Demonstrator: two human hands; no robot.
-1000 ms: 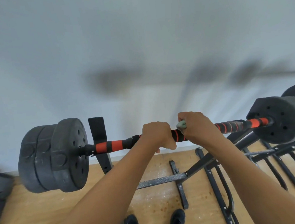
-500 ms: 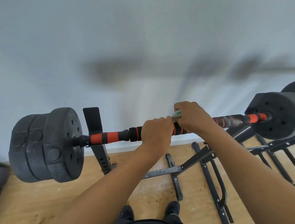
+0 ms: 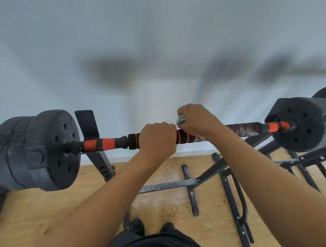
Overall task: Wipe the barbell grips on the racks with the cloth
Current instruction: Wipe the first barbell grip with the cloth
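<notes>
barbell (image 3: 107, 143) level across the rack (image 3: 86, 122), black plates on both ends. left hand (image 3: 157, 141) at mid-bar, fingers curled tight round the foam grip. right hand (image 3: 197, 120) just beside it, fingers bunched round the green cloth (image 3: 181, 119), held against the grip's top.

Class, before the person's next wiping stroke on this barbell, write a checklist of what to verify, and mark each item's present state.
1. Left hand grips the bar: ok.
2. Right hand holds the cloth: ok.
3. Cloth touching the foam: cannot tell, hand hides it.
4. Bar seated on the rack upright: cannot tell.
5. Weight plates on both ends: ok.
</notes>
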